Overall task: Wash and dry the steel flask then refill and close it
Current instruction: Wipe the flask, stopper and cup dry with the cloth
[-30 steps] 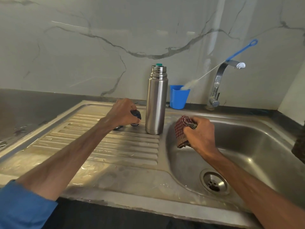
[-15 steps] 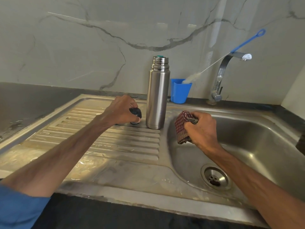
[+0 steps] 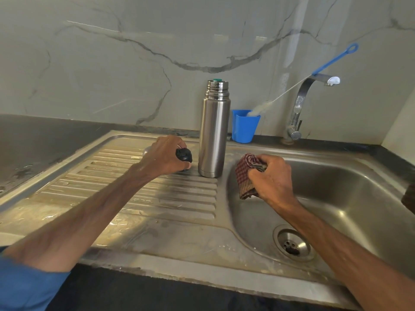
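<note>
The steel flask (image 3: 213, 133) stands upright on the drainboard beside the basin, with a green stopper in its neck. Just left of it, my left hand (image 3: 165, 157) is closed over the flask's cap (image 3: 184, 155). A black part of the cap shows at my fingers and a steel edge shows behind them; the cap rests on or just above the ribs. My right hand (image 3: 272, 179) grips a bunched red checked cloth (image 3: 246, 176) over the basin's left rim, a little right of the flask and not touching it.
The steel sink (image 3: 336, 198) has a drain (image 3: 292, 243) at the front. A blue cup (image 3: 244, 127) holding a long bottle brush (image 3: 332, 60) stands behind the flask. The tap (image 3: 301, 108) rises at the back right. A dark counter (image 3: 33, 142) lies to the left.
The view has shifted slightly. Both hands stay almost where they were, the left on the cap and the right on the cloth; the flask has not moved.
</note>
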Demonstrator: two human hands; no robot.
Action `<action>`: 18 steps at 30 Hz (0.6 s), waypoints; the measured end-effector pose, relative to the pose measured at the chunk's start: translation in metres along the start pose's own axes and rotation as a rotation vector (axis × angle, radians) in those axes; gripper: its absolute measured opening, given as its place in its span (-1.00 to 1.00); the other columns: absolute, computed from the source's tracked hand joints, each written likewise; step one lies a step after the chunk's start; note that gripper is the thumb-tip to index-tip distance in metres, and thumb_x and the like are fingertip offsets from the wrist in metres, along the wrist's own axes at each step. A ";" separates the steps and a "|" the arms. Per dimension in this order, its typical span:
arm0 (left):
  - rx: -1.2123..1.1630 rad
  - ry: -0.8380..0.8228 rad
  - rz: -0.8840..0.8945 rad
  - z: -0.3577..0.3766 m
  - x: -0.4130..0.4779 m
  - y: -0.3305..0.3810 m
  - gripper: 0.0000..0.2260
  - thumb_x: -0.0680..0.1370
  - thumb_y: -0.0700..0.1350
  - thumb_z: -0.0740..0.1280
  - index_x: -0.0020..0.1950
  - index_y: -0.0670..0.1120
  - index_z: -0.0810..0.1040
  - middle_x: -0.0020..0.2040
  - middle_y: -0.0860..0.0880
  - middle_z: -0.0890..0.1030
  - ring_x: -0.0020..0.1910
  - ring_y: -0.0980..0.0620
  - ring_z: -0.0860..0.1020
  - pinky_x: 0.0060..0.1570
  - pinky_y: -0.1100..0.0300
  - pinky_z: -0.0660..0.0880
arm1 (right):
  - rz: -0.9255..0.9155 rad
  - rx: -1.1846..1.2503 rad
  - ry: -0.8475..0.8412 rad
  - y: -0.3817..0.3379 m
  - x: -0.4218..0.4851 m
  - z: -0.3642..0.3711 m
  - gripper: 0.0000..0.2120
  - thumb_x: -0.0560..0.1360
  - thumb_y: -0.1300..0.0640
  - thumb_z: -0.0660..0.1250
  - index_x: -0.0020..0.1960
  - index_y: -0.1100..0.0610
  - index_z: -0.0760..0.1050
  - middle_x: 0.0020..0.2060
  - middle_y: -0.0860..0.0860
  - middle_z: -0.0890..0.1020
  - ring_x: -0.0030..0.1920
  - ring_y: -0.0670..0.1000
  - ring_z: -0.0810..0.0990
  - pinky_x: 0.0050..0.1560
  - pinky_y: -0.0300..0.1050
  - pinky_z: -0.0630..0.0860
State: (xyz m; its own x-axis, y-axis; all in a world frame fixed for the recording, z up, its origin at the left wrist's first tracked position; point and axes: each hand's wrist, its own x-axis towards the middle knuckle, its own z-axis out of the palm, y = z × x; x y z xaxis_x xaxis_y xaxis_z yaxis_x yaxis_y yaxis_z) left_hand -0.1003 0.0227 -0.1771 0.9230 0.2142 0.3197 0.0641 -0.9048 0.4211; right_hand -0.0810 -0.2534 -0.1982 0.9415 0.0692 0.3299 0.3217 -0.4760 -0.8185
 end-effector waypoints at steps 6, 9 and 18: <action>0.038 -0.020 0.006 0.001 0.001 -0.003 -0.47 0.32 0.11 0.67 0.22 0.05 0.61 0.16 0.01 0.67 0.18 -0.06 0.60 0.22 -0.15 0.55 | -0.002 0.005 -0.001 -0.002 -0.002 -0.001 -0.61 0.55 0.26 0.43 0.37 0.16 0.57 0.04 0.03 0.67 -0.01 0.01 0.67 0.04 0.01 0.72; 0.051 -0.034 0.010 0.002 0.001 -0.005 -0.44 0.33 0.13 0.67 0.25 0.09 0.56 0.22 -0.01 0.64 0.24 -0.09 0.57 0.27 -0.16 0.52 | -0.004 0.001 -0.004 -0.003 -0.002 -0.001 -0.60 0.55 0.26 0.43 0.39 0.16 0.56 0.02 0.01 0.65 -0.03 -0.01 0.65 -0.02 -0.10 0.70; -0.077 0.045 -0.011 0.001 0.002 -0.008 -0.37 0.30 -0.03 0.69 0.25 0.02 0.46 0.14 0.03 0.56 0.18 -0.05 0.51 0.11 -0.01 0.51 | -0.011 0.019 -0.011 -0.001 -0.002 -0.002 -0.62 0.55 0.28 0.42 0.37 0.17 0.58 0.00 0.00 0.66 -0.06 -0.01 0.69 -0.22 -0.30 0.65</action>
State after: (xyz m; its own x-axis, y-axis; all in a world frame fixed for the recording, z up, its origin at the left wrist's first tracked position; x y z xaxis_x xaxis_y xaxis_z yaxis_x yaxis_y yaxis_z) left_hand -0.0989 0.0298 -0.1804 0.9045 0.2414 0.3516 0.0427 -0.8715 0.4885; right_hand -0.0838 -0.2543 -0.1972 0.9388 0.0840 0.3340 0.3340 -0.4587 -0.8234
